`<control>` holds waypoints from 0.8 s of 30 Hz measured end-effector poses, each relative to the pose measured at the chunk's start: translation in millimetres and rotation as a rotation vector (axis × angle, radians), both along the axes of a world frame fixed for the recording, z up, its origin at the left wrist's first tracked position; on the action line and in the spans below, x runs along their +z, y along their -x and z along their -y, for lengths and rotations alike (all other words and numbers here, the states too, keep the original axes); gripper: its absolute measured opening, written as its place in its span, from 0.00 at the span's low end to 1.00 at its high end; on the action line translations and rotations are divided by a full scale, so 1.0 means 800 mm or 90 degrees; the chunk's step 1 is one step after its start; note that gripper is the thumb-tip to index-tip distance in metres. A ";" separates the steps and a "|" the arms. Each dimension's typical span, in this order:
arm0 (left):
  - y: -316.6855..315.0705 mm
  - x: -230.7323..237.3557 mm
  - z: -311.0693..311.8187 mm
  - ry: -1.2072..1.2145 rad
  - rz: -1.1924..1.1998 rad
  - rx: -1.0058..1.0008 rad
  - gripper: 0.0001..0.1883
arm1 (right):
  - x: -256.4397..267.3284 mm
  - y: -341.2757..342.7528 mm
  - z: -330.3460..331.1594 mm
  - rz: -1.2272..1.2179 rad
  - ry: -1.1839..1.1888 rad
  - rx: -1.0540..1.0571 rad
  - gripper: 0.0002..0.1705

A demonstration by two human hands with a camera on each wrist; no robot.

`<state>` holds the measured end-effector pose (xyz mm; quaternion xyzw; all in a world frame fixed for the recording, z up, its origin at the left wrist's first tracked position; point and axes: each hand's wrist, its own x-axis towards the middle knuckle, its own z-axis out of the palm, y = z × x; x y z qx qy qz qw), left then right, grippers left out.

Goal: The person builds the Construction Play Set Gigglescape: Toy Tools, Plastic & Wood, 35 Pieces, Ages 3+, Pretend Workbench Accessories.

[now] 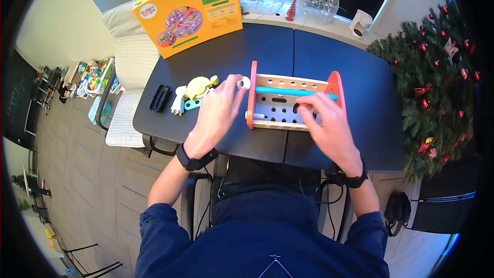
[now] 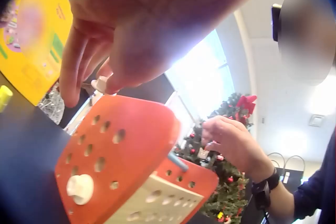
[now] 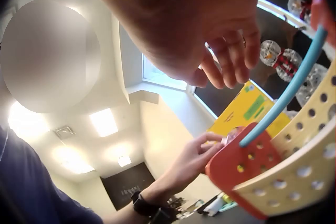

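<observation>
A toy toolbox with red end panels (image 1: 251, 100), pale wooden sides (image 1: 272, 123) full of holes and a blue handle rod (image 1: 283, 91) stands on the dark table. My left hand (image 1: 213, 116) pinches a small white round piece (image 2: 100, 84) between thumb and fingers, close to the upper part of the left end panel. Lower on that panel sits a white bolt head (image 2: 80, 189); its threaded end (image 1: 258, 116) shows inside the toolbox. Over the toolbox's right front part hovers my right hand (image 1: 329, 126), its fingers loosely bent with nothing visible in them.
Left of the toolbox lie yellow-green pieces (image 1: 198, 88), a white piece (image 1: 178, 100), a teal strip (image 1: 192, 104) and a black holder (image 1: 160, 98). A yellow box (image 1: 190, 13) stands at the back left. A decorated tree (image 1: 427, 87) is beside the table's right edge.
</observation>
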<state>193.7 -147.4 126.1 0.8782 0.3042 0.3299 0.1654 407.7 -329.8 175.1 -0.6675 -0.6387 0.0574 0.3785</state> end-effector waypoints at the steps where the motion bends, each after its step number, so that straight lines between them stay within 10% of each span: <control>1: -0.003 0.013 0.013 0.008 0.018 -0.022 0.13 | -0.001 0.011 -0.007 -0.043 0.003 0.027 0.11; 17: -0.013 0.006 0.043 -0.121 0.055 -0.229 0.18 | -0.068 0.012 -0.061 -0.372 0.174 0.090 0.15; 20: -0.008 -0.012 0.025 -0.062 0.155 -0.134 0.21 | -0.068 0.011 -0.062 -0.300 0.226 0.077 0.15; 24: -0.004 -0.034 0.001 0.442 0.157 -0.070 0.34 | -0.087 0.004 -0.073 -0.180 0.307 0.051 0.17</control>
